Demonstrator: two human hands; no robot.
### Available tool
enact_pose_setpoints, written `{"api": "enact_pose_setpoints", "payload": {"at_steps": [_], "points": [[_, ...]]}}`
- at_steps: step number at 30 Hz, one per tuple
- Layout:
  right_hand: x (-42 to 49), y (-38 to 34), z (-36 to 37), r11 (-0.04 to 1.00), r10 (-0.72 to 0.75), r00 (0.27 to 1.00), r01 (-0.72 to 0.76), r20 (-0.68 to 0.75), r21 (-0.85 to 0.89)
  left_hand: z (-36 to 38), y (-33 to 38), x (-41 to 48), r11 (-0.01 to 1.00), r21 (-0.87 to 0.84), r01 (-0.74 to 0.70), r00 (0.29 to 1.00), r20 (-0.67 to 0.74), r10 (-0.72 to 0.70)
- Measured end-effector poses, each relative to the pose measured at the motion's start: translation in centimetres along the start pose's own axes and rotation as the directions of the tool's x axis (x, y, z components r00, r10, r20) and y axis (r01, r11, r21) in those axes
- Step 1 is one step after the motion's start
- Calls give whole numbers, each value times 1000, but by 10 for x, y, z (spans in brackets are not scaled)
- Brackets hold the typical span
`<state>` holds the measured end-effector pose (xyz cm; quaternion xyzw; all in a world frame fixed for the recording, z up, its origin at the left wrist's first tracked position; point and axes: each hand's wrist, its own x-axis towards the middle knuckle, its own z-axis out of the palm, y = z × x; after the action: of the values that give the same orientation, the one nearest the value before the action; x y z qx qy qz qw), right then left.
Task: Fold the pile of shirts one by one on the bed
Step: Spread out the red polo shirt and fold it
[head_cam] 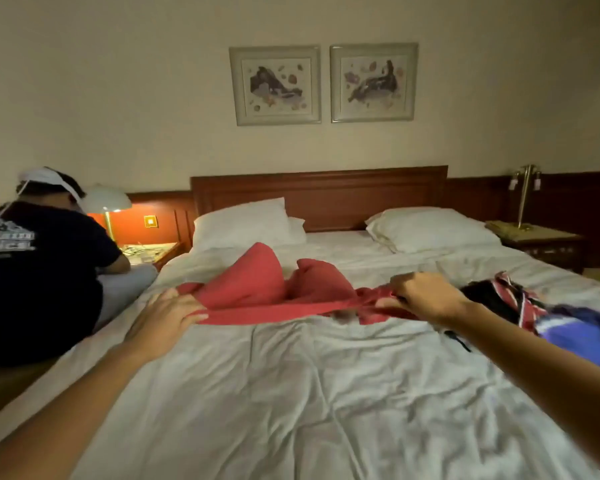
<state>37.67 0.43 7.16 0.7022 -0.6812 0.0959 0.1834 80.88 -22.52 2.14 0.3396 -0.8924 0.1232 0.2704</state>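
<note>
A red shirt (pixel 257 285) billows over the middle of the bed (pixel 291 393), its near edge stretched flat between my hands. My left hand (pixel 163 320) grips the shirt's left end. My right hand (pixel 423 296) is closed on its right end. To the right lies the pile of shirts (pixel 534 313), with a black one, a red-and-white striped one and a blue one, blurred at the frame's edge.
Two white pillows (pixel 239 223) lean at the wooden headboard (pixel 319 195). A person in a black T-shirt (pixel 39 271) sits at the bed's left side. A lit lamp (pixel 106 202) stands on the left nightstand, a brass lamp (pixel 525 195) on the right one.
</note>
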Motion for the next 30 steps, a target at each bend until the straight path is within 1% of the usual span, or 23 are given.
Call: {"api": "enact_pose_setpoints", "payload": {"at_steps": [1,3,5,7,9,10,11,12,14,15,16,17,18,19,20,21,23,25,27,28,29,30], "points": [[-28,-8,27,999,1,996,-4,87,37,20,6,-33,999,-19,43,994,106,-41],[-80,-22,74,998,-4,974,-12,229,70,56,17,-92,995,-25,94,950,301,-82],[-123,-38,103,996,-17,926,-18,376,90,78,30,-139,994,-72,84,899,437,-44],[-151,-55,118,981,-69,882,-24,465,191,86,41,-171,980,-168,106,858,513,-5],[-166,-66,118,936,-139,869,-41,475,350,80,48,-187,954,-244,175,827,562,-8],[-170,-69,115,907,-160,865,-61,475,416,73,49,-190,945,-252,206,818,574,-26],[-173,-71,111,870,-160,854,-114,495,479,67,48,-192,948,-230,219,803,595,-41],[-174,-72,108,826,-124,834,-214,537,522,63,47,-193,956,-187,225,779,625,-61],[-174,-72,106,745,28,804,-413,595,524,57,44,-196,962,-108,251,727,678,-113],[-173,-70,109,733,128,809,-467,574,495,58,44,-198,951,-118,287,726,674,-136],[-173,-68,116,750,233,829,-486,508,449,60,43,-200,928,-120,353,731,654,-193],[-173,-64,126,765,325,839,-504,436,401,62,43,-201,904,-91,418,731,625,-275],[-175,-61,135,744,406,822,-551,399,379,65,42,-203,887,-18,462,716,597,-361],[-176,-59,144,690,466,784,-612,409,386,68,42,-205,858,64,510,678,584,-446],[-178,-58,152,613,507,740,-670,442,419,72,41,-208,813,107,573,629,579,-519],[-180,-59,158,531,537,699,-716,473,454,75,38,-212,768,114,630,586,579,-567],[-179,-61,167,406,597,651,-749,469,523,84,32,-219,677,73,733,534,556,-637],[-174,-62,172,292,657,607,-751,447,592,92,28,-224,607,14,795,520,500,-692],[-166,-61,175,156,685,552,-749,476,644,98,26,-225,500,-143,854,507,443,-739],[-163,-59,177,127,673,540,-758,505,640,98,25,-224,436,-228,871,491,437,-754],[-161,-58,176,153,646,553,-769,526,620,97,23,-222,396,-278,875,482,438,-759],[-161,-55,175,245,620,584,-778,524,578,94,21,-222,392,-294,872,488,439,-755]]}}
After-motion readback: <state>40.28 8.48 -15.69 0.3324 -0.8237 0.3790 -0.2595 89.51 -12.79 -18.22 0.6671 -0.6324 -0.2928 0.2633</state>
